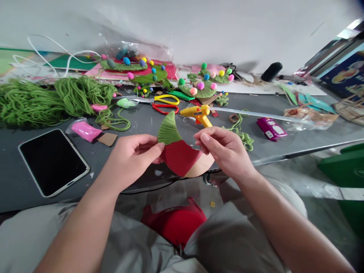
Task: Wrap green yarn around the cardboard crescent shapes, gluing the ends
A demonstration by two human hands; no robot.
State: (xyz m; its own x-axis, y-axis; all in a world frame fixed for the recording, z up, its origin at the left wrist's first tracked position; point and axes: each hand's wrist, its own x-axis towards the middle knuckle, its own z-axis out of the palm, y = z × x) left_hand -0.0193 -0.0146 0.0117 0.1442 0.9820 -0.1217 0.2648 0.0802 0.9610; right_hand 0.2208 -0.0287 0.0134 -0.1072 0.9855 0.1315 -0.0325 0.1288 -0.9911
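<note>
Yarn (82, 94) lies behind the tablet (54, 163) (scissors (153, 101) rightward).

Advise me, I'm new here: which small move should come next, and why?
Perhaps press the red section where it meets the tan section, using the right hand: its fingers are beside that end, and the left hand grips near the green yarn wrap.

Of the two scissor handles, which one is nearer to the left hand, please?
The red handle; it lies on the near side, toward the left hand, while the yellow handle lies farther back.
</note>
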